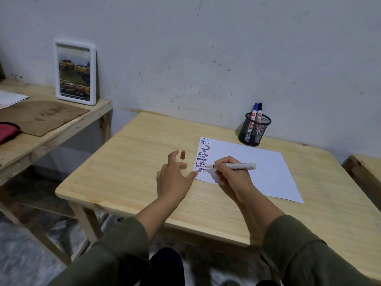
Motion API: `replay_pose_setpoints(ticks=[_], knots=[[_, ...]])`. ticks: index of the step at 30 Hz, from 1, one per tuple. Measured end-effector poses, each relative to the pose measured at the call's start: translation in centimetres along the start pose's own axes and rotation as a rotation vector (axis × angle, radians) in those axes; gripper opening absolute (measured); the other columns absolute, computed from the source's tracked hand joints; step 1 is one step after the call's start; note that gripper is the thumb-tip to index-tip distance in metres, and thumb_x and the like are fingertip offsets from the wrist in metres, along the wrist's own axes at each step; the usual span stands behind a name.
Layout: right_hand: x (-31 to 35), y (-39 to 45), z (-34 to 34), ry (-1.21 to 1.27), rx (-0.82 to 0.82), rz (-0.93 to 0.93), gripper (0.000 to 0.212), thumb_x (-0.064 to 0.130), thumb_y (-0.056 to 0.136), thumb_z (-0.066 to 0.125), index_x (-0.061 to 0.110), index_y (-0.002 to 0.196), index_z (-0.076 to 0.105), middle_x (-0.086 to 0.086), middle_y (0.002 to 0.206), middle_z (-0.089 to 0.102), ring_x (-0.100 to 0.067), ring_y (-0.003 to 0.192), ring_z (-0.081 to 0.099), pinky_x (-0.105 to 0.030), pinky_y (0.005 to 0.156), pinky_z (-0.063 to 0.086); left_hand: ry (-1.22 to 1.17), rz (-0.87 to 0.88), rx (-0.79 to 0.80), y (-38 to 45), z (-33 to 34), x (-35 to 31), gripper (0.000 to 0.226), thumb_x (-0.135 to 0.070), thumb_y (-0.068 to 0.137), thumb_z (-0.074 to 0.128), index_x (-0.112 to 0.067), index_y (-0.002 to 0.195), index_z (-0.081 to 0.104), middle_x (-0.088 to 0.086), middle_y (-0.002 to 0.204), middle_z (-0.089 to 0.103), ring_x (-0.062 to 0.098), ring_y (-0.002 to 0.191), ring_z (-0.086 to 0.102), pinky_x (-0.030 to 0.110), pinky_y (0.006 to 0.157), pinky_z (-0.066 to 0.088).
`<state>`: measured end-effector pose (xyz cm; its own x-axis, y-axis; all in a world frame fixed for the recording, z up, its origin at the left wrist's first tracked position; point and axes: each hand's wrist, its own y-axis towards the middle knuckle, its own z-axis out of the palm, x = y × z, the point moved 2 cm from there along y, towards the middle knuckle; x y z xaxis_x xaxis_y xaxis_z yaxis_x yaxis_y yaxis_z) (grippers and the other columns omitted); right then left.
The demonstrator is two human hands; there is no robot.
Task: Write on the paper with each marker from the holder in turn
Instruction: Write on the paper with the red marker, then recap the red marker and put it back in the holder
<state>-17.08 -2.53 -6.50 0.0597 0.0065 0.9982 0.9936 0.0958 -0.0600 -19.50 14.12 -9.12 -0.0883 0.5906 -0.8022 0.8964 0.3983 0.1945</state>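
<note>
1. A red marker (pixel 235 166) is gripped in the right hand (pixel 231 176), the fingers (pixel 221 162) clamped around the barrel near its writing end; the uncapped tip is set against the sheet of paper (pixel 251 168), at the lower end of the marked column.
2. The paper is laid flat on the wooden worktop (pixel 134 162), and its left margin is filled with short dashes in red, blue and black – stacked in rows from the top edge down to the tip.
3. The left hand (pixel 173 178) is held over the worktop just left of the paper, the fingers spread apart and nothing gripped; the thumb is touching or nearly touching the paper's left edge.
4. The red cap (pixel 182 154) is seen lying on the worktop just beyond the left hand's fingertips, apart from the paper.
5. A black mesh holder (pixel 254 130) is placed near the wall beyond the paper's far edge – it is close to the sheet, though contact cannot be told.
6. Two capped markers are stood in the holder, a blue marker (pixel 254 112) and a black marker (pixel 259 112), both leaned side by side.
7. Olive-green sleeves (pixel 305 254) are worn on both forearms.
8. On a second wooden table at the left, a white-framed picture (pixel 75 72) is propped against the wall.
</note>
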Motion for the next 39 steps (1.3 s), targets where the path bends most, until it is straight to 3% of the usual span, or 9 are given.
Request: replay_pose_setpoints(ticks=[3,8,14,17,19,23,27,33,39], knots=[[-0.3,0.4,-0.4,0.031,-0.007,0.012,0.004,0.011,0.084,0.063,0.012,0.083,0.067,-0.007,0.062,0.056,-0.014,0.051,0.049,-0.022,0.043,0.039,-0.077,-0.009,-0.071,1.4,-0.2,-0.2,0.066,-0.028,0.077,0.071,-0.023,0.134,0.037,-0.007,0.114,0.063,0.017,0.113,0.054,0.037,0.095,0.043],[0.2,0.1,-0.7,0.094,0.025,0.012,0.006,0.013,0.084,0.065,0.014,0.086,0.07,-0.008,0.063,0.057,-0.015,0.053,0.051,-0.023,0.044,0.041,-0.071,-0.022,-0.037,3.9,-0.1,-0.4,0.06,-0.018,0.083,0.064,-0.024,0.136,0.037,-0.002,0.121,0.062,0.017,0.118,0.051,0.032,0.096,0.038],[1.4,0.4,-1.3,0.095,0.025,-0.071,0.005,0.011,0.082,0.067,0.012,0.082,0.071,-0.007,0.065,0.06,-0.018,0.059,0.054,-0.023,0.049,0.043,-0.157,-0.075,-0.01,4.9,0.2,-1.2,0.054,-0.012,0.086,0.057,-0.025,0.135,0.039,-0.004,0.099,0.07,0.018,0.099,0.062,0.027,0.082,0.041],[2.2,0.4,-1.6,0.131,0.018,-0.074,0.011,0.015,0.085,0.063,0.008,0.086,0.071,-0.01,0.07,0.059,-0.018,0.061,0.054,-0.025,0.051,0.042,-0.39,-0.198,-0.01,4.9,1.2,-2.7,0.045,-0.022,0.081,0.06,-0.04,0.12,0.045,-0.015,0.081,0.074,0.014,0.079,0.07,0.038,0.088,0.048],[3.0,0.4,-1.8,0.149,0.008,-0.089,0.014,0.013,0.088,0.058,0.006,0.088,0.069,-0.011,0.071,0.058,-0.017,0.061,0.053,-0.024,0.051,0.043,-0.541,-0.296,0.034,4.9,2.0,-3.8,0.039,-0.032,0.075,0.064,-0.044,0.108,0.047,-0.018,0.076,0.074,0.011,0.077,0.071,0.044,0.092,0.05],[4.9,0.3,-2.4,0.136,-0.023,-0.149,0.013,0.011,0.088,0.056,0.008,0.086,0.069,-0.008,0.068,0.058,-0.017,0.059,0.053,-0.025,0.051,0.042,-0.962,-0.474,0.149,4.8,2.9,-6.7,0.035,-0.019,0.084,0.067,-0.018,0.117,0.056,0.003,0.081,0.071,0.013,0.075,0.065,0.034,0.091,0.053],[6.5,-0.1,-3.5,0.099,-0.04,-0.206,0.012,0.012,0.087,0.057,0.009,0.087,0.069,-0.007,0.069,0.06,-0.018,0.06,0.054,-0.028,0.054,0.043,-1.106,-0.508,0.255,3.9,3.2,-9.7,0.031,-0.009,0.09,0.058,-0.005,0.121,0.054,0.006,0.084,0.065,0.009,0.071,0.062,0.022,0.081,0.05],[7.5,-0.1,-5.6,0.082,-0.089,-0.241,0.012,0.012,0.087,0.057,0.01,0.086,0.069,-0.006,0.067,0.059,-0.018,0.059,0.054,-0.028,0.053,0.043,-1.14,-0.489,0.352,3.1,3.8,-12.3,0.03,-0.008,0.09,0.058,-0.003,0.119,0.056,0.007,0.085,0.066,0.01,0.076,0.063,0.023,0.08,0.049],[8.2,-0.3,-7.3,0.045,-0.091,-0.269,0.013,0.014,0.087,0.058,0.011,0.086,0.07,-0.009,0.073,0.061,-0.02,0.063,0.055,-0.029,0.053,0.044,-1.088,-0.445,0.425,2.1,4.0,-14.3,0.004,-0.009,0.09,0.059,-0.01,0.088,0.062,0.004,0.083,0.067,0.008,0.076,0.064,0.021,0.08,0.05]])
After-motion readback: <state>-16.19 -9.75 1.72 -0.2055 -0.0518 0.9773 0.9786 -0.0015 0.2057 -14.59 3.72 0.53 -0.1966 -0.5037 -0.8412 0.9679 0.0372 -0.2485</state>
